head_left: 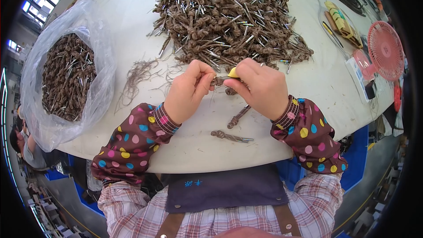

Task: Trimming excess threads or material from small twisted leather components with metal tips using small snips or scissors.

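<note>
My left hand [187,91] pinches one end of a brown knotted cord [217,81] near the middle of the white table. My right hand [260,89] is closed on a small yellow-handled tool [233,72] at that same cord, thumb against it; the tool's tip is hard to make out. Below my right hand lies another cord piece [238,117], and nearer me is a knotted cord with metal tips [231,135]. Loose thin threads [139,77] lie left of my left hand. A large heap of similar cords [224,17] covers the back of the table.
A clear plastic bag [99,101] of cords stands at the left. Along the right lie yellow packages [341,20], a white power strip [357,79], and a pink fan [384,48]. Blue bins [352,163] sit below the table [185,158]. Another person [31,147] is at the far left edge.
</note>
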The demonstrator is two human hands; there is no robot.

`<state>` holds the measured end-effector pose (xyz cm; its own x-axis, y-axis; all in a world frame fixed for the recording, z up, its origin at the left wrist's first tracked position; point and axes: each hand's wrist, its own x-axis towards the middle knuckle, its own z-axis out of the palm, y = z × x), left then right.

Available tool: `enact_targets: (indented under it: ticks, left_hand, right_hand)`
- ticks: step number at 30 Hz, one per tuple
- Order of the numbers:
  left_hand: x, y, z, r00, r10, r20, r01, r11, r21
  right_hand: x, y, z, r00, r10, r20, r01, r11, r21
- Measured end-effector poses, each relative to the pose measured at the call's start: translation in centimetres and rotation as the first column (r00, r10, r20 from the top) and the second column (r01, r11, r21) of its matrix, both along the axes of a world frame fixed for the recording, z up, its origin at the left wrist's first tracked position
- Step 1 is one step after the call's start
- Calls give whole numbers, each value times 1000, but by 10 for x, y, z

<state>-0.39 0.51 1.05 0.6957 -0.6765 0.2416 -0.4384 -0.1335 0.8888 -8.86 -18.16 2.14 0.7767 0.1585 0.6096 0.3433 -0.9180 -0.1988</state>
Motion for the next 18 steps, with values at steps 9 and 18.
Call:
enact_targets:
  ticks: [9, 18]
  left_hand:
    - [15, 3, -9, 801, -151, -579, 30, 976, -214]
    - [14, 5, 10, 722, -26, 691, -76, 990, 117]
  right_hand:
    - [-1, 1, -1, 896, 174, -409, 122, 790, 601]
    - [6, -8, -12, 844, 223, -489, 216, 692, 688]
